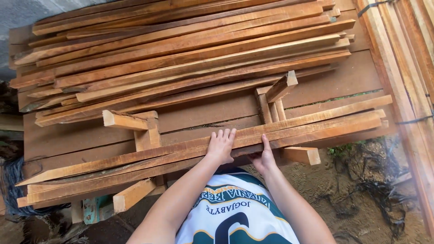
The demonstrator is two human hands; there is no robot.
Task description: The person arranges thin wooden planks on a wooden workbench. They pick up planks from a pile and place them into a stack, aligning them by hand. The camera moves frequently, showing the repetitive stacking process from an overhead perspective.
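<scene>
A small bundle of long thin wooden slats point(316, 124) lies across the near edge of a plank platform point(90, 135). My left hand point(221, 145) rests flat on top of the bundle near its middle, fingers spread. My right hand point(263, 158) grips the bundle from below at its near edge, thumb up along the side. Short upright wooden blocks point(147, 131) point(275, 97) stand behind the bundle like stops.
A large pile of similar slats point(190, 49) covers the far part of the platform. More stacked timber point(411, 68) runs along the right edge, tied with black straps. Sandy ground point(361, 199) with debris lies below on the right. A short block point(303, 155) juts out under the bundle.
</scene>
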